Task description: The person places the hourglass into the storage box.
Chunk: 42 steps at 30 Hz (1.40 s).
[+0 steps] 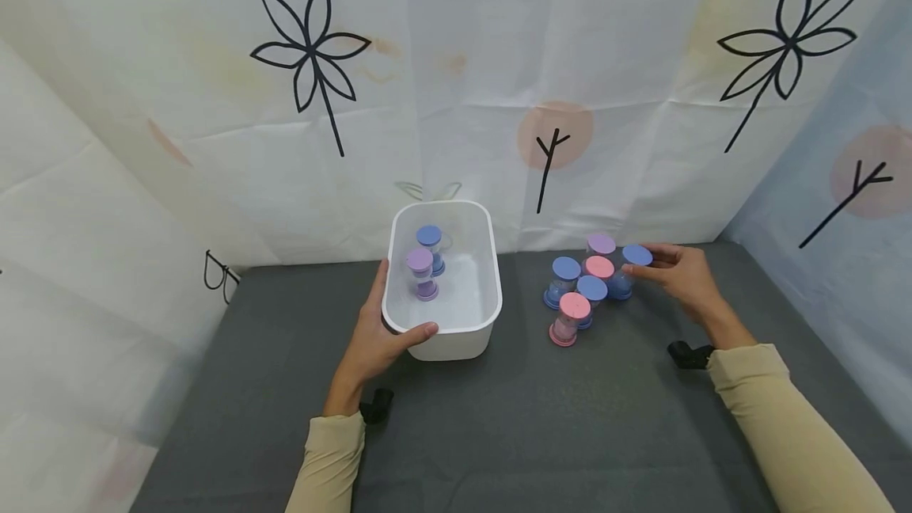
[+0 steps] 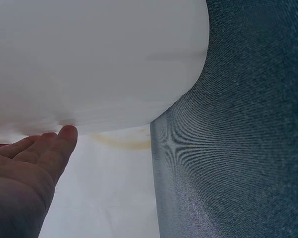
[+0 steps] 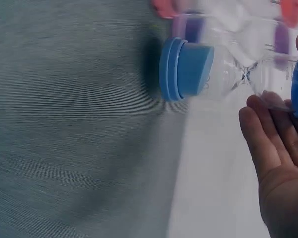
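A white plastic bin (image 1: pixel 451 345) stands on the table with a blue sand timer (image 1: pixel 429 236) and a purple sand timer (image 1: pixel 419 261) upright inside. My left hand (image 1: pixel 378 339) holds the bin at its near left corner, thumb by the front rim, fingers along the left wall. To the right, my right hand (image 1: pixel 677 275) grips a blue sand timer (image 1: pixel 636 256) between thumb and fingers near its top cap. In the right wrist view this timer's blue sand (image 3: pixel 194 69) lies in the lower bulb. Whether its base touches the table, I cannot tell.
Close beside the gripped timer stand several others: blue ones (image 1: pixel 566 268) (image 1: pixel 591 288), pink ones (image 1: pixel 574 306) (image 1: pixel 599 267) and a purple one (image 1: pixel 602 244). Behind the dark grey table (image 1: pixel 499 434) hangs a white printed cloth (image 1: pixel 456 62).
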Motion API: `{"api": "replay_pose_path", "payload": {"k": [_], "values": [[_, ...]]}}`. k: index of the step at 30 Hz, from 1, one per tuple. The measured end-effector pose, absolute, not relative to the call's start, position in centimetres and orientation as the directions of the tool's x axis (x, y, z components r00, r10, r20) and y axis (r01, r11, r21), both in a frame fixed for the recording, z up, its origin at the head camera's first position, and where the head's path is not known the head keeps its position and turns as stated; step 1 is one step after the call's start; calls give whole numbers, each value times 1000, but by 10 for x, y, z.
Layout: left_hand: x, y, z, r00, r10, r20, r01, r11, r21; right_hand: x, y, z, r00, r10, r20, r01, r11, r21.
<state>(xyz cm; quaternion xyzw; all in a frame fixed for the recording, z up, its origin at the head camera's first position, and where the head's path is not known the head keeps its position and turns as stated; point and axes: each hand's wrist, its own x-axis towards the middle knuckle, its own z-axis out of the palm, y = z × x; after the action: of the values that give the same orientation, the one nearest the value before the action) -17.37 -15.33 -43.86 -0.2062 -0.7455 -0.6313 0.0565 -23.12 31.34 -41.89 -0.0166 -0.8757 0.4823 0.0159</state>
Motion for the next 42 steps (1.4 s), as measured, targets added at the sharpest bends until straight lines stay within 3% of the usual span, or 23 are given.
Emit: {"api": "replay_pose_path", "payload": {"k": [5, 12, 19, 27, 42], "values": [[-167, -150, -424, -908, 244, 340, 377, 126, 917, -230, 317, -394, -994, 83, 64, -15, 499, -867], [-181, -156, -451, -902, 237, 362, 397, 122, 910, -231, 304, -351, -976, 94, 197, -139, 431, -892], [-182, -158, -454, -909, 227, 350, 384, 126, 915, -234, 264, -317, -946, 28, 322, -290, 364, -885], [-181, -157, -453, -908, 229, 352, 385, 121, 915, -251, 207, -304, -937, -118, 328, -343, 141, -929], [-182, -158, -452, -912, 229, 341, 375, 126, 919, -295, 115, -315, -925, -292, 243, -302, 176, -937]]}}
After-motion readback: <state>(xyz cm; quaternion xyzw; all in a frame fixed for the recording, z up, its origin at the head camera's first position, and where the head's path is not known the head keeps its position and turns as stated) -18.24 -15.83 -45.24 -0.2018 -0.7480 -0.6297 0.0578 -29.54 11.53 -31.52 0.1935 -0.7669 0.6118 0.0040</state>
